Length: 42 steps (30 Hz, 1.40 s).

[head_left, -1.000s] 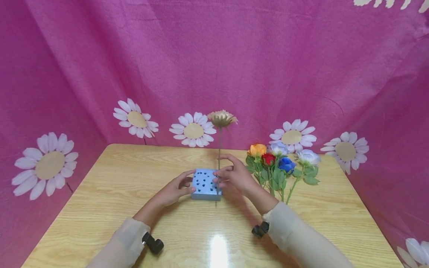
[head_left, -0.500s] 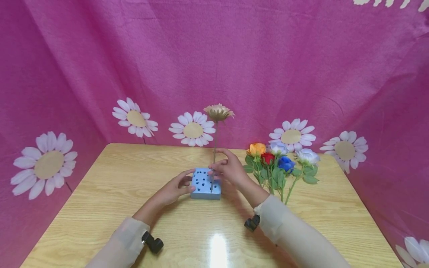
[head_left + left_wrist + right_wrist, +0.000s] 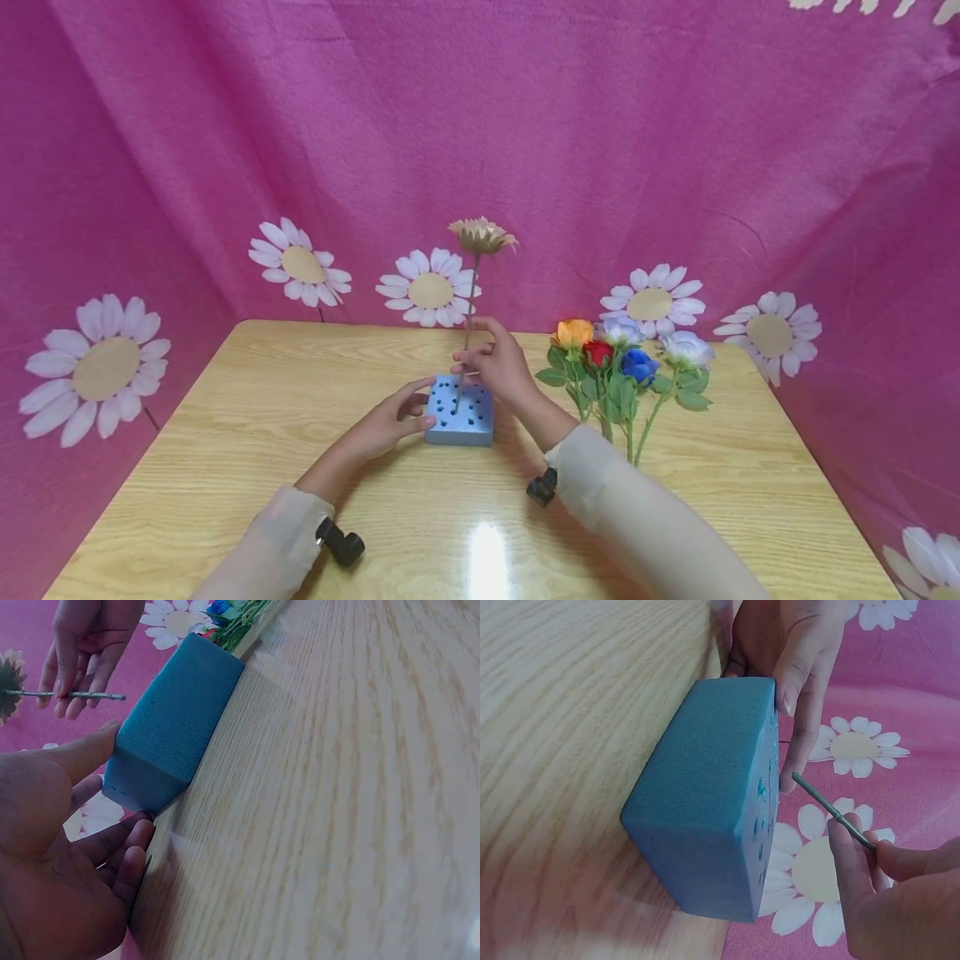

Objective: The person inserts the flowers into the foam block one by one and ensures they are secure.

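Observation:
My right hand (image 3: 501, 364) pinches the stem of a pale cream artificial flower (image 3: 482, 236), which stands nearly upright with its head high above the hand. A light-blue foam block (image 3: 459, 437) with several holes in its top lies on the table. In the right wrist view the lower tip of the stem (image 3: 817, 795) is apart from the holed face, and the left wrist view shows the same gap. My left hand (image 3: 382, 427) holds the block at its left side, thumb at the near top edge and other fingers along the side.
To the right lie several artificial flowers with green leaves: an orange rose (image 3: 574, 332), a red rose (image 3: 597, 353), a blue rose (image 3: 639, 366) and pale lilac-white ones (image 3: 686, 349). The wooden table (image 3: 262, 400) meets a pink daisy-printed cloth (image 3: 525, 150) at its back and sides.
My right hand has moved left and away from me with the flower, taking the stem tip from the block's near right edge to over its holed top. The left hand and block stay put.

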Each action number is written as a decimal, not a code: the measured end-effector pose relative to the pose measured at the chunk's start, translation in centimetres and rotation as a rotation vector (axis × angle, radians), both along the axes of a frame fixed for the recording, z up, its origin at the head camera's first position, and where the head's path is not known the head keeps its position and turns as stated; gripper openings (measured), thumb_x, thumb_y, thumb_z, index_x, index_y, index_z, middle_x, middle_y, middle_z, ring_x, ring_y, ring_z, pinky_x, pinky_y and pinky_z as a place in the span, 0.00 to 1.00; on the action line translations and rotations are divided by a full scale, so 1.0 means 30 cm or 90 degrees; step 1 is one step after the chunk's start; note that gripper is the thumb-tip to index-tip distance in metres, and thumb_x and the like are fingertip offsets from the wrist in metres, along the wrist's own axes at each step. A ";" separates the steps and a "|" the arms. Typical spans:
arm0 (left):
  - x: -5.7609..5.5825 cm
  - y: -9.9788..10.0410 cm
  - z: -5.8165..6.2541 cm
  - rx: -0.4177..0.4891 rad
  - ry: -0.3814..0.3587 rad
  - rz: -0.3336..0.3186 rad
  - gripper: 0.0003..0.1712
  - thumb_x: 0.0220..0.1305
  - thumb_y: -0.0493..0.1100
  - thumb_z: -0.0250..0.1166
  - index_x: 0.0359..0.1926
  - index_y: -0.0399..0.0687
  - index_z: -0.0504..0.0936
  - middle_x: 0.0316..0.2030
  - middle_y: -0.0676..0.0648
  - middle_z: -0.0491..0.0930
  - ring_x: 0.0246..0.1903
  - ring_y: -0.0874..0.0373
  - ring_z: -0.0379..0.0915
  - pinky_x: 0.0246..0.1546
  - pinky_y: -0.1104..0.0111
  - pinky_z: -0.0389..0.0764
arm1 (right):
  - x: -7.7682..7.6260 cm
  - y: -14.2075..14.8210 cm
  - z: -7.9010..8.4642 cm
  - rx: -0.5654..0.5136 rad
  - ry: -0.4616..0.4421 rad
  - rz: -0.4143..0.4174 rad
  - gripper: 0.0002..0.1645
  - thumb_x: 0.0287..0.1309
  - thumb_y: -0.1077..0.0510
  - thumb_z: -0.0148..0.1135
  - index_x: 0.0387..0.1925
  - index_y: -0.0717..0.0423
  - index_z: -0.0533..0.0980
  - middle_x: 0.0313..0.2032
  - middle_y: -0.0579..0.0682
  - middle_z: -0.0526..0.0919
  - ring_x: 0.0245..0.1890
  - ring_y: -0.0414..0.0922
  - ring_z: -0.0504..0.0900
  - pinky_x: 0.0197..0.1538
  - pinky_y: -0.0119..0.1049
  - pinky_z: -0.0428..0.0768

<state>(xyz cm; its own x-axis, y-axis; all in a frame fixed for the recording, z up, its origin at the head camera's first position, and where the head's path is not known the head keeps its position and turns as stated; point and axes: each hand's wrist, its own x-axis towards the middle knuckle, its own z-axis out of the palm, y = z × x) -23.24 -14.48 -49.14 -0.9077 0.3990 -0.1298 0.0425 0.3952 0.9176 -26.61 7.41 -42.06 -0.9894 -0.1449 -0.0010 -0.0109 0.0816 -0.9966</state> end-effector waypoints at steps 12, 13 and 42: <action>0.000 -0.003 -0.008 0.010 0.009 -0.007 0.39 0.73 0.45 0.65 0.80 0.54 0.60 0.70 0.33 0.69 0.65 0.40 0.68 0.67 0.45 0.67 | -0.025 -0.051 0.007 0.050 0.062 -0.037 0.33 0.67 0.72 0.61 0.70 0.52 0.67 0.39 0.67 0.88 0.38 0.59 0.90 0.37 0.42 0.88; 0.000 -0.004 -0.008 0.011 0.012 -0.009 0.39 0.74 0.45 0.65 0.80 0.54 0.60 0.70 0.33 0.69 0.65 0.39 0.68 0.67 0.45 0.67 | -0.028 -0.055 0.006 0.051 0.071 -0.042 0.33 0.67 0.72 0.62 0.69 0.52 0.67 0.39 0.66 0.88 0.38 0.60 0.90 0.37 0.43 0.88; -0.001 -0.002 -0.001 0.004 -0.001 -0.006 0.40 0.73 0.45 0.66 0.80 0.55 0.60 0.71 0.35 0.69 0.66 0.40 0.67 0.68 0.45 0.66 | -0.029 -0.094 -0.042 0.192 0.202 -0.074 0.28 0.67 0.68 0.64 0.65 0.49 0.71 0.38 0.58 0.90 0.36 0.49 0.90 0.41 0.38 0.87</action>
<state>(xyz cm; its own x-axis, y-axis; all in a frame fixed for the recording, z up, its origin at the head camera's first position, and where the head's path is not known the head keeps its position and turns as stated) -23.29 -14.55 -49.16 -0.9039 0.4077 -0.1294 0.0439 0.3895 0.9200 -27.47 4.58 -43.33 -0.9573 -0.0723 0.2797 -0.2855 0.3861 -0.8772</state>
